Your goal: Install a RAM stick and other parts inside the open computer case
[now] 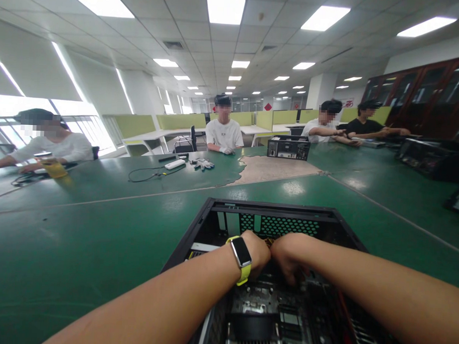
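Note:
An open black computer case (273,207) lies in front of me, its perforated back wall at the far side. Both my hands reach down inside it, close together near that wall. My left hand (259,251), below a wrist with a yellow-banded smartwatch (242,251), is curled, its fingertips out of sight. Beside it, my right hand (289,254) bends downward with closed fingers, partly hidden. Between the hands shows a small bit of yellow cables (268,241). What the fingertips grip is hidden. Nearer me lie the motherboard (255,296) and a finned heatsink (252,338).
The case stands on a green table (99,237). Farther off are a glove (203,164), a white device (174,164), a cable (142,179) and another computer case (288,147). More dark cases (433,158) stand at right. Several people sit around the table.

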The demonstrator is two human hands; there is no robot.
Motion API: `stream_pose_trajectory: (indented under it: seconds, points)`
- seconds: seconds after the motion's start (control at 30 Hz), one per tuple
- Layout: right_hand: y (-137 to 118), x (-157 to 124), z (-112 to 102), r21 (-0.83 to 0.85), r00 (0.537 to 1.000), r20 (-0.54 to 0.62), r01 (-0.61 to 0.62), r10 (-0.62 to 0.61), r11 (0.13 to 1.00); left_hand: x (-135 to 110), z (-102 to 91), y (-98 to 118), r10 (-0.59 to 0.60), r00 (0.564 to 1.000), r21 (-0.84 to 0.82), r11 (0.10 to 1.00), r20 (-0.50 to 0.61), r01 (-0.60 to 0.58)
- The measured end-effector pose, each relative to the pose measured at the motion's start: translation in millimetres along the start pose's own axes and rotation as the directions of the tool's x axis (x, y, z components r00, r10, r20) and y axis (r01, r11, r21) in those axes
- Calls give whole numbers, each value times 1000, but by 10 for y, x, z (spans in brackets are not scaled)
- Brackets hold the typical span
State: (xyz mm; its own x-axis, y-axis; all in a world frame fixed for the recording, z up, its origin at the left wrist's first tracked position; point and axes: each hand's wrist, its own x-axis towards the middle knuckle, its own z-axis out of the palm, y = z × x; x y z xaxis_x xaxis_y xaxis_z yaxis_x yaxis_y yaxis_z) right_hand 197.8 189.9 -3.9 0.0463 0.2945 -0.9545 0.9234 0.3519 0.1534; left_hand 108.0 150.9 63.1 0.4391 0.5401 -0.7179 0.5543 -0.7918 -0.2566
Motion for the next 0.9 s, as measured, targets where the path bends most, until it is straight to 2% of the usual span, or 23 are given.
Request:
stream_pose_trajectory:
  seconds: [0.17, 0.4, 0.6, 0.9]
  points:
    - [-8, -11, 12, 52, 999, -5, -36, 36, 998, 26, -5, 21, -11, 999, -11, 1000, 32, 11]
    - [-21, 38, 4, -11, 999, 13, -43, 43, 999, 100, 38, 21, -35, 999, -33, 999, 13, 35]
    - [-22, 24, 7, -5, 999, -1, -39, 39, 999, 62, 21, 6, 2, 1000, -13, 1000, -8, -2]
    - [-14, 3, 18, 47, 998, -27, -59, 60, 997, -15, -14, 12, -5, 1000, -21, 1000, -11, 4]
